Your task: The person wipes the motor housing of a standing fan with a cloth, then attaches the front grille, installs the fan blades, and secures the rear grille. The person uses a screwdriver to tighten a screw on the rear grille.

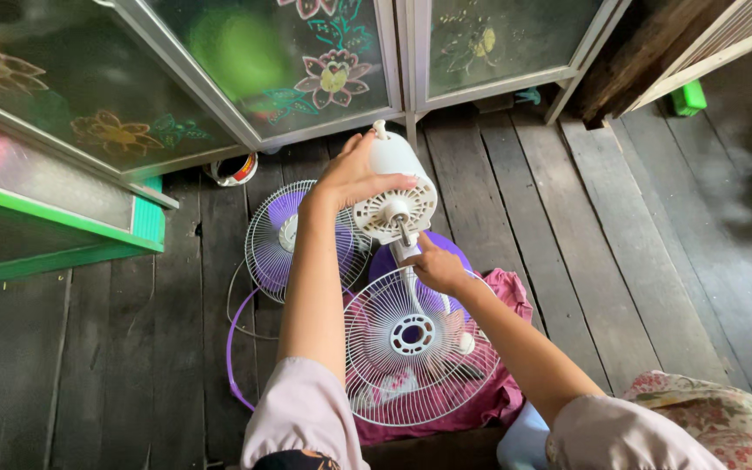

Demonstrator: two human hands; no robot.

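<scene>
Two hands work on a dismantled fan over a dark plank floor (132,365). The left hand (354,174) is wrapped around the white motor housing (398,187), gripping its side and holding it upright above the floor. The right hand (435,268) sits just below the housing's front, fingers pinched at the short shaft (405,233). One white wire grille (415,348) lies under the right forearm on a magenta cloth (506,296); a second grille (285,239) rests to the left, beside a purple ring (232,348).

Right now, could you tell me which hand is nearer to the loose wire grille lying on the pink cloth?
Right. The right hand is just above the wire grille; the left hand is farther up, holding the white motor housing.
</scene>
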